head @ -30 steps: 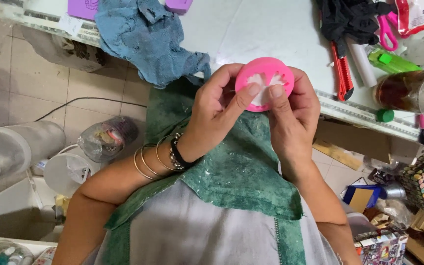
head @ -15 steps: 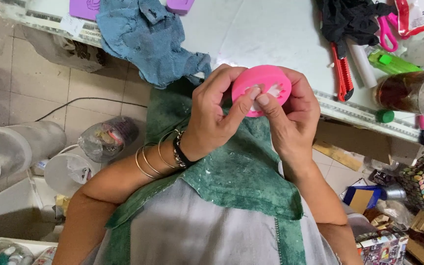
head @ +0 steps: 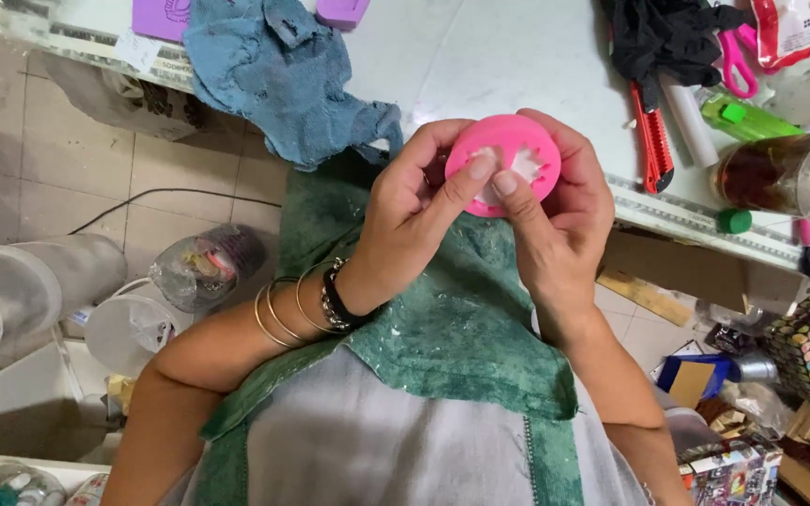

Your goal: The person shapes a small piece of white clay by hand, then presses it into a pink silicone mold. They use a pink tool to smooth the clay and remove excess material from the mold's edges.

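Both of my hands hold a round pink silicone mould (head: 510, 150) over my lap, at the near edge of a pale worktable (head: 480, 56). White material fills the star-like cavity in the mould's middle. My left hand (head: 414, 211) grips the mould's left side with its thumb pressed on the white filling. My right hand (head: 555, 211) cups the right side, and its thumb also presses on the filling. Bangles and a dark bracelet circle my left wrist. A green cloth covers my lap.
On the table lie a blue rag (head: 278, 70), purple moulds (head: 166, 17), a red utility knife (head: 651, 136), pink scissors (head: 733, 56), black gloves (head: 667, 33), a green tube (head: 742, 117) and a brown-filled plastic bottle (head: 789, 173). Plastic containers (head: 11, 290) stand on the tiled floor at left; boxes crowd the lower right.
The mould has been turned a little in my hands, and both thumbs have shifted onto the white filling. My hands stay in the same spot.
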